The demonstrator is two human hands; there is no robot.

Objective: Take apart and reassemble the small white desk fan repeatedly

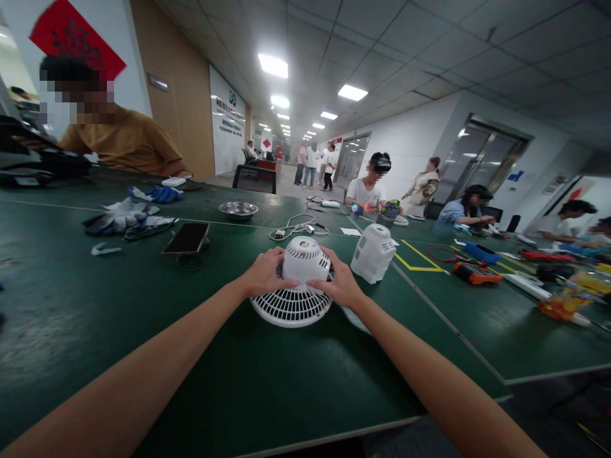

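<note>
A white domed housing with vent slots (306,259) sits on top of a round white fan grille (292,308), which lies on the green table (210,369). My left hand (265,273) grips the housing's left side, fingers behind it and thumb in front. On its right side my right hand (341,280) is wrapped round it the same way, the thumb at the lower front. Just right of my right hand stands a separate white plastic housing (373,253), upright. Part of a pale curved piece (356,319) shows beneath my right forearm.
Behind the fan lies a white cable (305,227). A metal bowl (238,210), a phone (187,238) and gloves (125,219) are to the left. Right are yellow tape (420,268), an orange meter (475,274) and a blue case (482,252). Other people sit around the table.
</note>
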